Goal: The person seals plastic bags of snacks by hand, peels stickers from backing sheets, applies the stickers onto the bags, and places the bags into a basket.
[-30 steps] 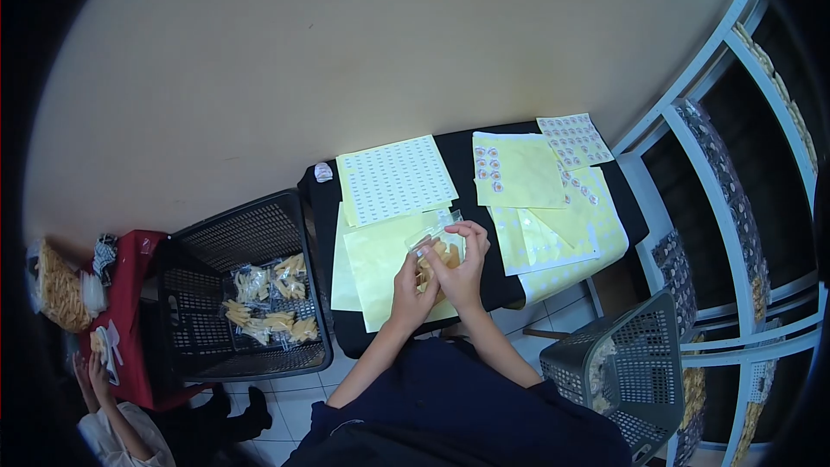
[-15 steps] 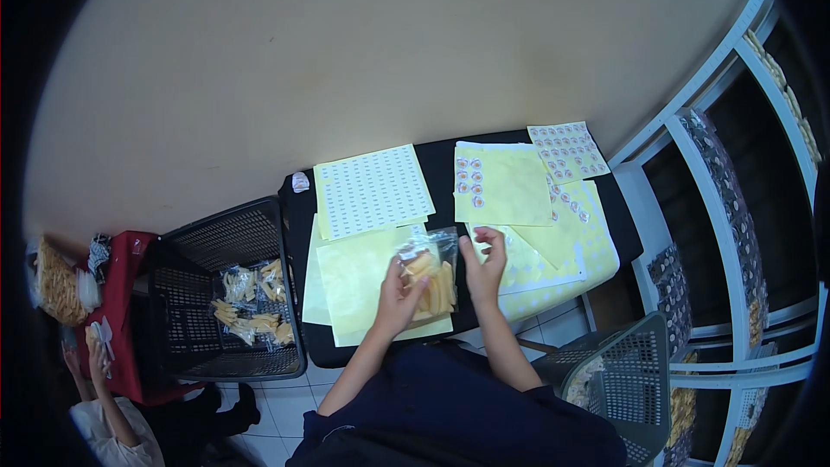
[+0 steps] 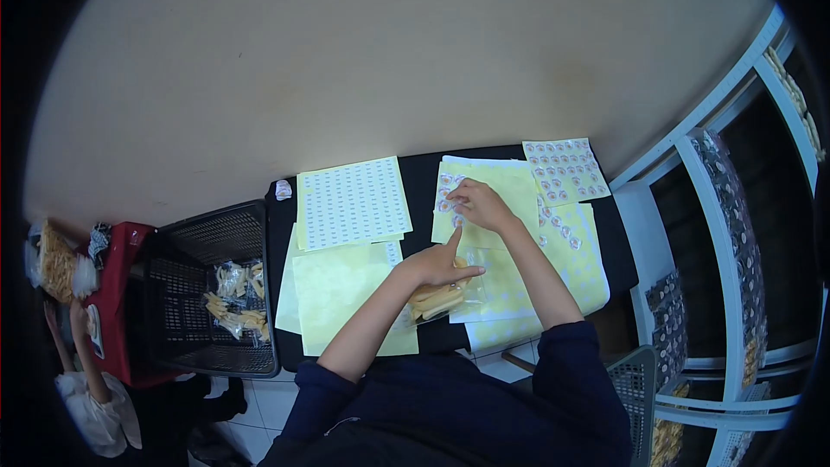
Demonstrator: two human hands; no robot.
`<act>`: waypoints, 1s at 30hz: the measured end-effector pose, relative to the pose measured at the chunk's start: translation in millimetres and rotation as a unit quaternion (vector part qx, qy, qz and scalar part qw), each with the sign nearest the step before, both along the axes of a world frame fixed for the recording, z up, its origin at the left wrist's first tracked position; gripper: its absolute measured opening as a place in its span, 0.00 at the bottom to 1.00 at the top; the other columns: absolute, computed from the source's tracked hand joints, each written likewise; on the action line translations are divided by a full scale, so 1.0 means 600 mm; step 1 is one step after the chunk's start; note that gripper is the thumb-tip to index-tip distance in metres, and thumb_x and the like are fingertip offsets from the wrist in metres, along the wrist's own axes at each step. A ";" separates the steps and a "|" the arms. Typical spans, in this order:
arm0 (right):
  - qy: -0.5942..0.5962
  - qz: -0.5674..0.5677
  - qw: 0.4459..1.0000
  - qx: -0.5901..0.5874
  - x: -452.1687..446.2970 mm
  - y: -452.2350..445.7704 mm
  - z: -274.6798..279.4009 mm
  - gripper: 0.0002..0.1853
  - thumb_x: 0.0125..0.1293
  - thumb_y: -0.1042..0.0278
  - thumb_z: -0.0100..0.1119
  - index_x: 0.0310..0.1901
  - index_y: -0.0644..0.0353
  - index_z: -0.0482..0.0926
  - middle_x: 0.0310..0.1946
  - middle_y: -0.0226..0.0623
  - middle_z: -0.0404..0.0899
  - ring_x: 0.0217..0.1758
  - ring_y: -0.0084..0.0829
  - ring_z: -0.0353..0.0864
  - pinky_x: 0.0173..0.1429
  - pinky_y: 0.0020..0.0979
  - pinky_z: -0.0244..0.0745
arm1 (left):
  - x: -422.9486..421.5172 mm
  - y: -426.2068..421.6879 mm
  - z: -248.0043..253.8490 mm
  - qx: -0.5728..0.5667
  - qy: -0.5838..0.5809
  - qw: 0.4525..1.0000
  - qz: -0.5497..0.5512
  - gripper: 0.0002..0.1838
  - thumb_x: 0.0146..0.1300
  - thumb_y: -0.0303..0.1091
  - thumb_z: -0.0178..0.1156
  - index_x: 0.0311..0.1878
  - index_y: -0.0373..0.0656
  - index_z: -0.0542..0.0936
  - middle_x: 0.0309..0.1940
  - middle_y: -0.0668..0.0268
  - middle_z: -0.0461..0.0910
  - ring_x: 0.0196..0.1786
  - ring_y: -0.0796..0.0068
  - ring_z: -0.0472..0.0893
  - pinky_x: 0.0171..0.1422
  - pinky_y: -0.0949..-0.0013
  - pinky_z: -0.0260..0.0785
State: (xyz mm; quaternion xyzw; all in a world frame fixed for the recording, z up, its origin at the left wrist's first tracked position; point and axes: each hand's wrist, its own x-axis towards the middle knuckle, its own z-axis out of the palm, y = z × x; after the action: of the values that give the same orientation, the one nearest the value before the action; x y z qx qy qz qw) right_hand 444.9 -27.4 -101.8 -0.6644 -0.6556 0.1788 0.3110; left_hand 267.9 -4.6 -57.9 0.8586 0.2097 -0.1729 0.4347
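Note:
My left hand (image 3: 437,265) lies over a clear plastic bag of pale yellow snack sticks (image 3: 437,301) near the table's front edge. Its index finger points forward onto a yellow sticker sheet (image 3: 506,186), and the thumb stretches right across the bag; the other fingers are hidden. Above it, my right hand (image 3: 480,205) bends over the same sheet, fingertips pinched at one of the small round stickers (image 3: 446,206) along its left side. To the left lie a sheet of small printed labels (image 3: 353,203) and a plain yellow backing sheet (image 3: 346,290).
A black crate (image 3: 207,238) with several bagged snacks stands left of the black table (image 3: 424,173). Another sticker sheet (image 3: 566,171) lies at the back right. A co-worker's sleeve (image 3: 99,415) shows far left, by a red-covered table (image 3: 117,294). Shelves (image 3: 726,268) and a green basket (image 3: 635,389) stand right.
The bag, held up in front of me before, now rests lower under my left hand. My right hand has moved forward onto the sticker sheet, its fingers closing at a sticker.

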 end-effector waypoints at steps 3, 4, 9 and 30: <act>0.021 0.037 0.998 -0.038 0.010 0.017 -0.004 0.11 0.46 0.75 0.58 0.34 0.57 0.80 0.33 0.37 0.74 0.34 0.33 0.77 0.41 0.31 0.72 | 0.027 0.009 -0.027 0.005 0.000 1.000 0.003 0.58 0.49 0.67 0.51 0.64 0.31 0.32 0.37 0.44 0.75 0.43 0.53 0.77 0.52 0.66 0.66; 0.023 0.040 0.998 -0.038 0.011 0.020 -0.004 0.11 0.46 0.75 0.58 0.34 0.57 0.80 0.33 0.37 0.74 0.34 0.33 0.77 0.41 0.31 0.72 | 0.033 0.013 -0.033 -0.008 0.003 1.000 0.010 0.59 0.49 0.67 0.51 0.63 0.31 0.29 0.37 0.44 0.75 0.43 0.54 0.77 0.52 0.66 0.66; -0.010 0.061 0.996 -0.062 0.016 0.028 0.003 0.08 0.47 0.75 0.59 0.32 0.55 0.82 0.30 0.34 0.75 0.33 0.30 0.77 0.40 0.28 0.73 | 0.044 0.022 -0.052 -0.002 0.004 1.000 0.020 0.60 0.49 0.65 0.51 0.62 0.31 0.25 0.36 0.43 0.76 0.42 0.56 0.77 0.51 0.67 0.67; -0.092 0.135 0.984 -0.067 0.013 0.102 0.024 0.04 0.55 0.70 0.53 0.32 0.59 0.74 0.33 0.36 0.66 0.38 0.31 0.69 0.42 0.30 0.66 | 0.068 0.027 -0.033 -0.035 0.129 0.991 -0.006 0.61 0.48 0.62 0.54 0.61 0.32 0.24 0.45 0.43 0.72 0.47 0.56 0.75 0.55 0.68 0.65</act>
State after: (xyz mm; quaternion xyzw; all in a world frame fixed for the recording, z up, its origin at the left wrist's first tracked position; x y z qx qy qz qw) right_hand 453.0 33.6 -87.4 -0.6028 -0.7515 0.2012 0.1770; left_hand 308.7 11.9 -77.6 0.8147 0.2531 -0.2918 0.4325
